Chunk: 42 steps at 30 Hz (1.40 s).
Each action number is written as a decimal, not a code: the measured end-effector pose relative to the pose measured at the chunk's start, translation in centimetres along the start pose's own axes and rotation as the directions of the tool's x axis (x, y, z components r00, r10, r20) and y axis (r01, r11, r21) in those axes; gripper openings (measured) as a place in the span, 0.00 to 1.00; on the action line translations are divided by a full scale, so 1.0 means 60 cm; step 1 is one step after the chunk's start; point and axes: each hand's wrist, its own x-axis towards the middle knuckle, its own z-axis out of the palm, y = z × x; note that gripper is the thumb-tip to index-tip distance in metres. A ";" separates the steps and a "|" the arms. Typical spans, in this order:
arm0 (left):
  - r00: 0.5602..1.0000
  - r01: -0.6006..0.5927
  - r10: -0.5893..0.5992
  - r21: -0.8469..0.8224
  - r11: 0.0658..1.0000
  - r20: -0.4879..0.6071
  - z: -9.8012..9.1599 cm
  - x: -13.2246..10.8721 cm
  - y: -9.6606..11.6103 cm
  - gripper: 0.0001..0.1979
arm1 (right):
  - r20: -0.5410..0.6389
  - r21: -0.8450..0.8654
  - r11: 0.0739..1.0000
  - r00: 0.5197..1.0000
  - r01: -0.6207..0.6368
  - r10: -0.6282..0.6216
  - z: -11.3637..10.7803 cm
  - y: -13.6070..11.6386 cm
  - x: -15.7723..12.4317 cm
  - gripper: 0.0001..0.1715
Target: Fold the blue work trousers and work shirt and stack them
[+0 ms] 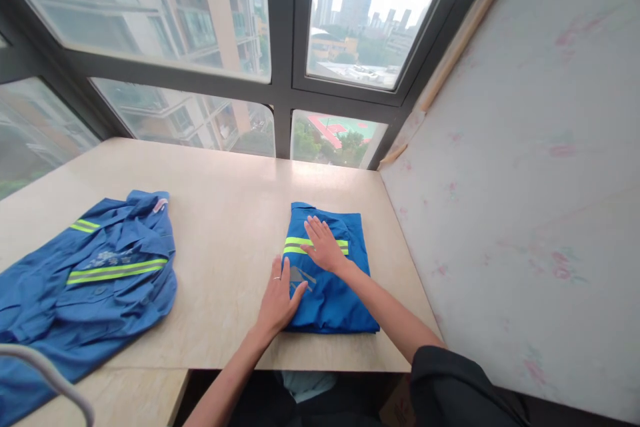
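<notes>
A folded blue work garment (336, 293) with a yellow-green reflective stripe lies near the right side of the pale wooden table (230, 213). My right hand (323, 245) lies flat on top of it, fingers spread over the stripe. My left hand (278, 299) rests open against the garment's left edge, its fingers partly on the cloth and a ring on one finger. Neither hand holds anything.
A second blue work garment (90, 280) with reflective stripes lies unfolded at the table's left. A curved white bar (50, 373) shows at the lower left. Large windows (200, 27) stand behind the table. A pale wall panel (525, 180) borders its right edge.
</notes>
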 end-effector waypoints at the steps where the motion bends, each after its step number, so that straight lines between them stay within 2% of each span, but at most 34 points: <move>1: 1.000 -0.030 0.030 -0.001 1.000 0.006 0.005 -0.001 0.003 0.41 | 0.004 -0.034 0.999 1.000 -0.023 0.023 -0.007 -0.002 -0.034 0.39; 4: 0.997 -0.079 0.080 0.028 0.996 -0.009 0.027 -0.005 0.033 0.43 | 0.041 -0.124 0.972 0.978 -0.198 0.204 -0.021 0.017 -0.135 0.39; 6: 0.997 -0.081 0.081 0.031 0.996 -0.019 0.046 -0.006 0.067 0.41 | 0.037 -0.162 0.935 0.945 -0.317 0.326 -0.029 0.045 -0.192 0.38; 8: 0.996 -0.084 0.084 0.017 0.996 0.005 0.067 -0.005 0.109 0.39 | 0.017 -0.183 0.906 0.920 -0.382 0.391 -0.039 0.079 -0.236 0.37; 14: 0.975 -0.037 0.041 -0.022 0.999 0.218 0.104 0.021 0.232 0.38 | 0.019 -0.159 0.890 0.900 -0.428 0.436 -0.084 0.178 -0.311 0.36; 16: 0.953 -0.027 0.036 -0.035 0.999 0.301 0.105 0.030 0.253 0.37 | 0.027 -0.107 0.884 0.888 -0.454 0.459 -0.093 0.208 -0.327 0.35; 18: 0.934 -0.011 0.035 -0.068 0.998 0.355 0.100 0.037 0.251 0.35 | 0.036 -0.033 0.875 0.874 -0.483 0.484 -0.096 0.233 -0.338 0.34; 20: 0.939 -0.004 0.045 -0.117 0.993 0.342 0.084 0.043 0.222 0.34 | 0.044 0.043 0.867 0.868 -0.496 0.495 -0.095 0.247 -0.344 0.34; 22: 0.972 0.013 0.015 -0.116 0.993 0.233 0.053 0.049 0.165 0.32 | 0.016 0.092 0.855 0.860 -0.510 0.511 -0.093 0.247 -0.345 0.37; 24: 0.994 0.085 -0.082 -0.044 0.995 0.069 0.000 0.052 0.088 0.29 | -0.048 0.131 0.859 0.863 -0.494 0.504 -0.094 0.232 -0.341 0.41; 26: 0.976 0.209 -0.207 0.029 0.977 -0.062 -0.074 0.049 0.002 0.30 | -0.106 0.166 0.879 0.878 -0.447 0.466 -0.099 0.205 -0.334 0.42; 28: 0.929 0.337 -0.316 0.089 0.937 -0.192 -0.160 0.038 -0.082 0.31 | -0.113 0.222 0.887 0.893 -0.404 0.435 -0.103 0.172 -0.322 0.43; 29: 0.888 0.420 -0.368 0.164 0.892 -0.277 -0.203 0.030 -0.120 0.31 | -0.096 0.256 0.882 0.897 -0.396 0.431 -0.103 0.154 -0.313 0.43; 31: 0.782 0.591 -0.459 0.267 0.761 -0.422 -0.280 0.009 -0.186 0.35 | -0.033 0.325 0.859 0.904 -0.394 0.427 -0.099 0.118 -0.293 0.42; 32: 0.713 0.679 -0.521 0.277 0.680 -0.469 -0.312 -0.002 -0.213 0.38 | 0.001 0.356 0.848 0.908 -0.392 0.419 -0.094 0.101 -0.281 0.41; 33: 0.653 0.747 -0.592 0.268 0.609 -0.472 -0.338 -0.014 -0.236 0.42 | 0.032 0.384 0.841 0.915 -0.383 0.402 -0.087 0.084 -0.267 0.40; 35: 0.589 0.807 -0.711 0.226 0.546 -0.384 -0.373 -0.035 -0.270 0.40 | 0.085 0.427 0.834 0.933 -0.350 0.349 -0.072 0.053 -0.238 0.38; 37: 0.587 0.809 -0.756 0.171 0.563 -0.290 -0.390 -0.050 -0.288 0.28 | 0.125 0.452 0.835 0.949 -0.313 0.289 -0.059 0.022 -0.207 0.37; 38: 0.593 0.803 -0.755 0.141 0.578 -0.282 -0.394 -0.054 -0.290 0.23 | 0.140 0.461 0.837 0.955 -0.295 0.260 -0.053 0.007 -0.191 0.36; 40: 0.588 0.786 -0.719 0.051 0.616 -0.370 -0.397 -0.052 -0.279 0.19 | 0.155 0.487 0.835 0.966 -0.255 0.205 -0.044 -0.025 -0.161 0.35; 42: 0.610 0.687 -0.631 -0.077 0.723 -0.480 -0.394 -0.039 -0.247 0.19 | 0.161 0.530 0.820 0.975 -0.216 0.153 -0.039 -0.058 -0.134 0.33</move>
